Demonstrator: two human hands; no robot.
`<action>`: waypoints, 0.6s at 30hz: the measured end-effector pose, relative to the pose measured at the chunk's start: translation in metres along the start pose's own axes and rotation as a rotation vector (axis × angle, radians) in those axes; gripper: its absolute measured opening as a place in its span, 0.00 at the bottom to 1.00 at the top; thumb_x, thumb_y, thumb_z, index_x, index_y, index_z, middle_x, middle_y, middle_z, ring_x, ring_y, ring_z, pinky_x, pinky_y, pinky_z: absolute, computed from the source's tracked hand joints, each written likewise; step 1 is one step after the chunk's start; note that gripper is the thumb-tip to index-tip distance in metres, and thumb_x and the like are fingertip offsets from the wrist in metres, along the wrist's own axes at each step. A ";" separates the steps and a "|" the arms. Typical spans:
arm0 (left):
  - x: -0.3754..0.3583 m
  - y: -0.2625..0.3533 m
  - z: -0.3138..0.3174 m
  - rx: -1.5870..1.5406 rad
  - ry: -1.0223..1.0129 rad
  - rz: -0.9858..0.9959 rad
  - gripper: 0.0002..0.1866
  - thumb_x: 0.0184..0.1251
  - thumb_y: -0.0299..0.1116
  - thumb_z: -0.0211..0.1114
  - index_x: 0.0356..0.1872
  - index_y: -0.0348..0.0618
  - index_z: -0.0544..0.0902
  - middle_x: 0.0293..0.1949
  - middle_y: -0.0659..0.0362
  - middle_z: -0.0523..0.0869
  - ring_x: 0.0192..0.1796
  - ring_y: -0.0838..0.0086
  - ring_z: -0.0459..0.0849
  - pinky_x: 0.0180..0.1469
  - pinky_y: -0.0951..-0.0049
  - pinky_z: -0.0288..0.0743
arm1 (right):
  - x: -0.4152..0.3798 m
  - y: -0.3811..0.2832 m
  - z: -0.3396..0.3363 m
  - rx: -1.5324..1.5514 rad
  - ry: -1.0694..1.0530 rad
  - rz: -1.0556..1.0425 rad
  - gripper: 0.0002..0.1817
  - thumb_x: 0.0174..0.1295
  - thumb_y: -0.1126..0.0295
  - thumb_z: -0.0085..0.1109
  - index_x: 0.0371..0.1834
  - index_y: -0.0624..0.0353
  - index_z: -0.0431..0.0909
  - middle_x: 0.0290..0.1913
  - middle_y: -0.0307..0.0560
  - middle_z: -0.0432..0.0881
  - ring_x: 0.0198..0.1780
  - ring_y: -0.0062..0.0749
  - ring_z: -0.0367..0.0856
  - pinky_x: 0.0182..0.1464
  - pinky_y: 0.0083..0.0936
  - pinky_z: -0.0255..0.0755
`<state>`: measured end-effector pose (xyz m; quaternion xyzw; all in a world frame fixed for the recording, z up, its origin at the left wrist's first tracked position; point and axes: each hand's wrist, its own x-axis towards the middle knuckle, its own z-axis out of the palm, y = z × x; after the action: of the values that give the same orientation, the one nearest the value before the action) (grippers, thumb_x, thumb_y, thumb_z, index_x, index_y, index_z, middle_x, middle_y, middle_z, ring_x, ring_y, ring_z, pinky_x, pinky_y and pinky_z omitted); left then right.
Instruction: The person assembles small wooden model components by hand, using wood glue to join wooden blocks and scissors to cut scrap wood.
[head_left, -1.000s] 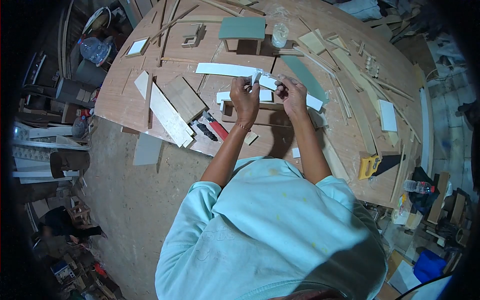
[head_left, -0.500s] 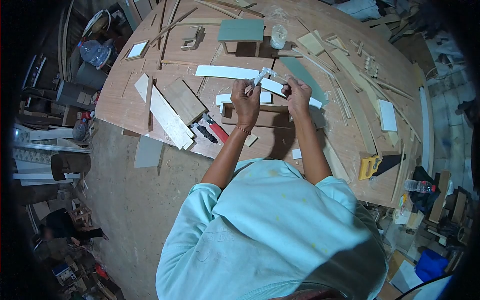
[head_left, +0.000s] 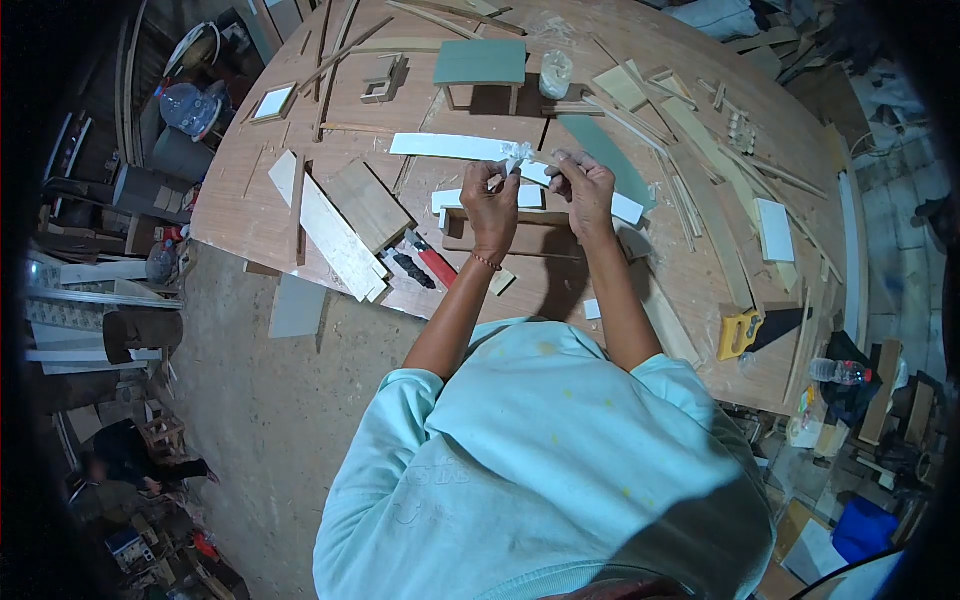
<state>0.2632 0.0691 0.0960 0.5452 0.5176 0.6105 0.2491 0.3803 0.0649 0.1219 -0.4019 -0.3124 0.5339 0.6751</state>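
The left hand (head_left: 490, 208) has its thumb and fingers pinched on a crumpled white strip (head_left: 518, 152), which pokes up beyond the fingertips above the workbench (head_left: 240, 200). Just beside it, the right hand (head_left: 588, 192) is raised with fingers curled; whether they grip anything cannot be told. Beneath the hands are a long white board (head_left: 440, 145) and a wooden frame (head_left: 515, 238). A red-handled tool (head_left: 437, 263) lies near the left forearm.
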 end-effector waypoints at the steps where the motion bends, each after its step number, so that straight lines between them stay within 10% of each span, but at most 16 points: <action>1: 0.001 -0.003 -0.001 0.017 -0.005 0.031 0.06 0.44 0.20 0.61 0.25 0.34 0.74 0.28 0.58 0.75 0.33 0.76 0.75 0.38 0.78 0.71 | 0.001 0.001 -0.001 0.000 -0.001 0.000 0.06 0.53 0.76 0.52 0.29 0.68 0.74 0.20 0.44 0.75 0.17 0.17 0.68 0.20 0.12 0.64; 18: -0.002 -0.010 0.008 -0.198 -0.028 -0.049 0.07 0.42 0.19 0.62 0.24 0.34 0.73 0.26 0.56 0.76 0.29 0.73 0.75 0.34 0.76 0.70 | 0.009 0.002 -0.016 -0.011 0.051 -0.153 0.07 0.54 0.74 0.52 0.31 0.68 0.74 0.20 0.44 0.75 0.17 0.18 0.68 0.21 0.11 0.62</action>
<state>0.2685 0.0735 0.0853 0.5136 0.4644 0.6448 0.3238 0.3955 0.0705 0.1125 -0.3942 -0.3277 0.4685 0.7195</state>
